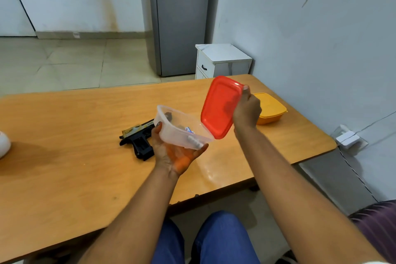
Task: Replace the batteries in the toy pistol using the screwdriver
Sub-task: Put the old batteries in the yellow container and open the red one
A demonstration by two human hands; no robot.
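My left hand cups a clear plastic container from below, holding it tilted above the table. Small items lie inside it, among them grey cylinders that look like batteries; the rest is blurred. My right hand grips a red lid by its right edge, lifted clear of the container and tilted upright. The black and gold toy pistol lies flat on the wooden table, just left of my left hand. No screwdriver can be made out.
A yellow-orange lidded box sits on the table behind my right hand. A white rounded object is at the table's left edge. A white bedside cabinet stands behind the table. The wall runs close along the right.
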